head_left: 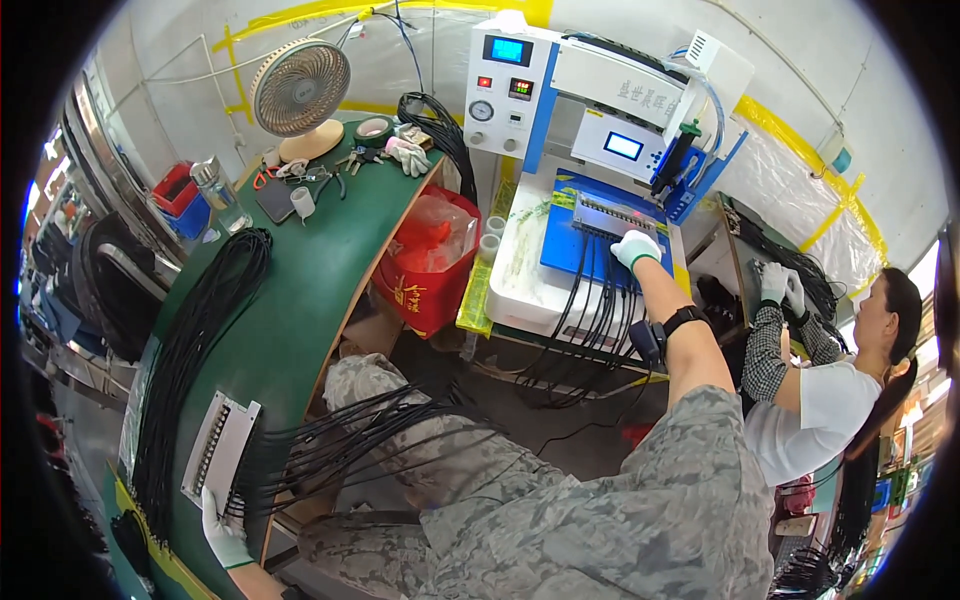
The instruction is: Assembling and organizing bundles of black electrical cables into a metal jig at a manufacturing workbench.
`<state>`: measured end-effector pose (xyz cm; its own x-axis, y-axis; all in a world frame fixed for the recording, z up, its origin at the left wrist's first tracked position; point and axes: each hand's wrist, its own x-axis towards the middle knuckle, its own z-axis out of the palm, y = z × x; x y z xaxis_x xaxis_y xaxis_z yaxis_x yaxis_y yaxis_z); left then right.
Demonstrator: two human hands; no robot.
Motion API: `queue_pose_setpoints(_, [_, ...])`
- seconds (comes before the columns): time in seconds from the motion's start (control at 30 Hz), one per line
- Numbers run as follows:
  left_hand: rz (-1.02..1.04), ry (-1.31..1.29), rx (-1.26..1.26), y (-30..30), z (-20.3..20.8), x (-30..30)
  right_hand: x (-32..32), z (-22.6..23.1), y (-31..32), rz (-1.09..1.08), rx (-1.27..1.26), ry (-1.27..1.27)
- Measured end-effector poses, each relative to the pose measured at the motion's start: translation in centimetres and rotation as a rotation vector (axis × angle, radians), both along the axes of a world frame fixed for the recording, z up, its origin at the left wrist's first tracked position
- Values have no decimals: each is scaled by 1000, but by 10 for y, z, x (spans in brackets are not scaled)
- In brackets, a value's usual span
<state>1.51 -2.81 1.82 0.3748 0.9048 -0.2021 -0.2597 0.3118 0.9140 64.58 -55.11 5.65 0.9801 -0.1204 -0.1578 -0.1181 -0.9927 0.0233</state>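
My left hand (226, 532), in a white glove, grips the lower end of a silvery metal cable holder (218, 448) on the green table. Black cables (340, 445) run from its right side across my lap. My right hand (636, 248), also gloved, is closed at the near right corner of a second metal cable holder (600, 212). This one lies on the blue plate (562, 250) of a bench machine (625, 140), beneath its head. Several black cables (590, 275) hang from it over the machine's front edge. My right fingertips are partly hidden.
On the green table (310, 260) lie a bundle of black cables (205, 330), pliers (328, 184), tape (373, 131), a glass bottle (222, 198) and a fan (300, 95). A red bag (425, 280) stands between table and machine. At right, a gloved co-worker (820, 400) handles cables.
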Motion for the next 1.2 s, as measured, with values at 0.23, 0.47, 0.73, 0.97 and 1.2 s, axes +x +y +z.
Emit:
queue_pose_setpoints(0.23, [-20, 208, -35, -19, 18, 28, -18, 12, 41, 494, 473, -496])
queue_pose_setpoints(0.47, [-1, 544, 330, -56, 10, -12, -189, 33, 312, 812, 1149, 787])
queue_pose_setpoints(0.73, [-25, 1246, 614, -72, 22, 7, -296, -6, 471, 1018, 660, 1139])
queue_pose_setpoints(0.97, [-21, 1258, 585, -77, 19, 4, -294, -20, 483, 1075, 613, 938])
queue_pose_setpoints(1.2, [59, 895, 610, -79, 12, -2, -311, 42, 458, 1094, 978, 837])
